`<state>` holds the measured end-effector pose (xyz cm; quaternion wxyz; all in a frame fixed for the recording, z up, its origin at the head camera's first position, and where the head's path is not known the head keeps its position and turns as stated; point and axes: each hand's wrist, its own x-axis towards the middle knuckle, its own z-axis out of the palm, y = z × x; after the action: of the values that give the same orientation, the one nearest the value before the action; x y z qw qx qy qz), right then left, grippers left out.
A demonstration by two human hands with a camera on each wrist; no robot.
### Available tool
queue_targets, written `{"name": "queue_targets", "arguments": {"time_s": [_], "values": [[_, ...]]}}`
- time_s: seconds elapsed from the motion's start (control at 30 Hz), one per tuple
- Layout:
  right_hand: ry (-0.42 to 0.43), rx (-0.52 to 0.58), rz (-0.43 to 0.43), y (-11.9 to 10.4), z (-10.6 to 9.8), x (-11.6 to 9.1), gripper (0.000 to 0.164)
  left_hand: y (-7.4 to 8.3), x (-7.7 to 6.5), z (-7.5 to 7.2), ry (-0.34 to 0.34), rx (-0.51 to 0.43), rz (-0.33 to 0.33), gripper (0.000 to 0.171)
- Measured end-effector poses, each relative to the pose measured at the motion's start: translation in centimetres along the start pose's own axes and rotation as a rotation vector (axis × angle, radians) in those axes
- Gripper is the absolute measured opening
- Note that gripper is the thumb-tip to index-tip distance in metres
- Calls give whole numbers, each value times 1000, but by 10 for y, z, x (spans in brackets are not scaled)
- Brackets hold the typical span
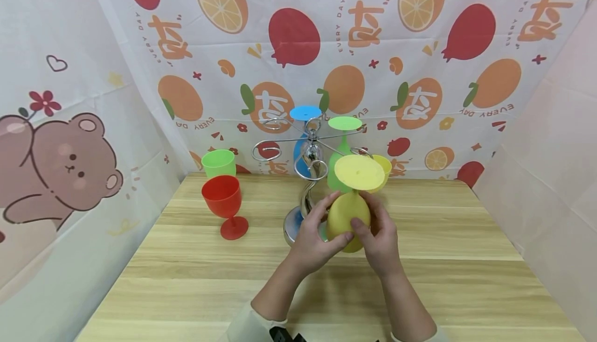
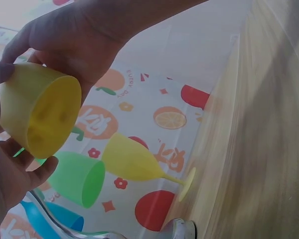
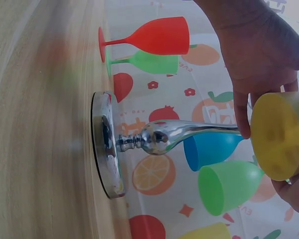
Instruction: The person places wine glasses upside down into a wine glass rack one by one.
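Note:
Both hands hold a yellow goblet [image 1: 347, 217] upside down, its round foot uppermost and its mouth facing the table. My left hand [image 1: 310, 242] grips the bowl from the left, thumb across the near side. From the right, my right hand [image 1: 381, 238] grips the same bowl, its thumb pressing the front. In the left wrist view the goblet's hollow inside [image 2: 55, 118] shows nothing in it. Just behind the hands stands a chrome stemware rack [image 1: 307, 197] with curled wire arms. A blue goblet [image 1: 300, 155] and a green goblet [image 1: 339, 168] hang from it upside down.
At the left a red goblet [image 1: 223, 197] stands upright, with another green goblet [image 1: 218, 161] behind it. A second yellow goblet [image 2: 132, 158] stands upright behind the hands at the right. The wooden table [image 1: 186, 290] meets printed cloth walls [image 1: 298, 36] at the back and sides.

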<state>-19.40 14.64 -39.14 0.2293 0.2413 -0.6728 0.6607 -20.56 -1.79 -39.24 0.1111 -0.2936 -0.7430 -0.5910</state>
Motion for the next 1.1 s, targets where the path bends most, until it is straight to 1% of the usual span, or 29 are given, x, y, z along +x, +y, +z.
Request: {"name": "queue_targets", "arguments": {"time_s": [0.13, 0.4, 0.5, 0.67, 0.8, 1.0, 1.1], "values": [[43, 12, 22, -1, 0, -1, 47, -2, 0, 1, -6, 3, -8, 75], [116, 50, 38, 1, -1, 0, 43, -3, 0, 2, -2, -4, 12, 81], [147, 59, 52, 3, -2, 0, 43, -3, 1, 3, 7, 13, 47, 81], [197, 52, 79, 4, -4, 1, 42, -3, 0, 7, 25, 74, 112, 80], [217, 64, 84, 4, -5, 2, 42, -3, 1, 9, 33, 85, 126, 78], [235, 87, 81, 4, -5, 3, 42, -3, 3, 13, 41, 80, 165, 68], [248, 86, 84, 4, -6, 3, 42, -2, 4, 14, 42, 85, 165, 66]]}}
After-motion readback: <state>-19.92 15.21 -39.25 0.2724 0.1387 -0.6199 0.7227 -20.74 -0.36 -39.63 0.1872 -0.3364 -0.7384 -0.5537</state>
